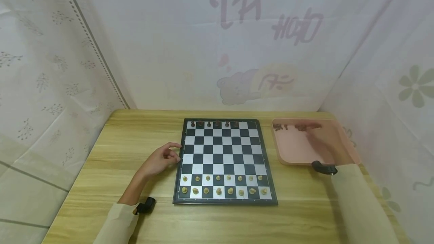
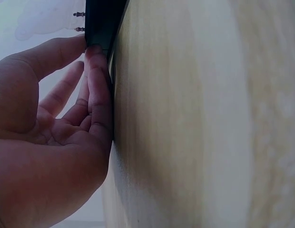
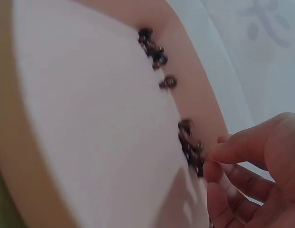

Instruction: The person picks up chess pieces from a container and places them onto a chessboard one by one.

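Note:
A black-and-white chessboard [image 1: 217,149] lies on the wooden table. Two rows of pale chess pieces [image 1: 218,191] stand along its near side, and several dark chess pieces [image 1: 208,124] stand in the farthest row. My left hand [image 1: 163,160] rests at the board's left edge, fingertips touching the rim [image 2: 101,35]. My right hand [image 1: 325,138] is inside the pink tray [image 1: 288,159]; its thumb and fingers are loosely bent beside a cluster of dark chess pieces [image 3: 190,147]. No piece shows between those fingers.
More dark pieces [image 3: 152,49] lie along the tray's far wall, one of them [image 3: 168,82] apart. Printed curtains [image 1: 169,48] hang behind and at both sides of the table [image 1: 135,138]. Black wrist cameras [image 1: 324,168] sit at both cuffs.

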Demonstrator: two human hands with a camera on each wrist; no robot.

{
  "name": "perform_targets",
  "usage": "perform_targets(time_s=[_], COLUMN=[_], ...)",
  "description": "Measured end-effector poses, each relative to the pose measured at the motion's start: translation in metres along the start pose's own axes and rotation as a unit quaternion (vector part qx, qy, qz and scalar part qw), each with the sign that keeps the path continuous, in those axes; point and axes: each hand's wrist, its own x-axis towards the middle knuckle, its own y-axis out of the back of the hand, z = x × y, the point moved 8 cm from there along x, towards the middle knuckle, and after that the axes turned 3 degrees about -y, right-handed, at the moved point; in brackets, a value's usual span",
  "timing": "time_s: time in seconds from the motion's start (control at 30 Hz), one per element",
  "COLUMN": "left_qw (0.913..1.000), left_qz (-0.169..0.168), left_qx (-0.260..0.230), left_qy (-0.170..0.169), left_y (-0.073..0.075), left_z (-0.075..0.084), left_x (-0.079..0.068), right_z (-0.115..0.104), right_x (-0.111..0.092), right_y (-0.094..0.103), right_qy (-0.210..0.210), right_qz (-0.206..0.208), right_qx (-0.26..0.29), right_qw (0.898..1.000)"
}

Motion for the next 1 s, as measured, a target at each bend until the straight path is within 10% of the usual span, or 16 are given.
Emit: perform_targets(time_s=[0.7, 1.0], left_qw=[1.0, 0.9998], left_qz=[-0.003, -0.002], left_qx=[0.002, 0.01], left_qy=[0.005, 0.016], left_y=[0.0, 0.001], left_z=[-0.004, -0.008], left_x=[0.0, 0.003], right_z=[0.012, 0.004], right_x=[0.004, 0.015], right_y=[0.01, -0.007], right_qy=[-0.073, -0.06], right_qz=[-0.017, -0.053], right_qx=[-0.104, -0.013], right_qw=[0.992, 0.997])
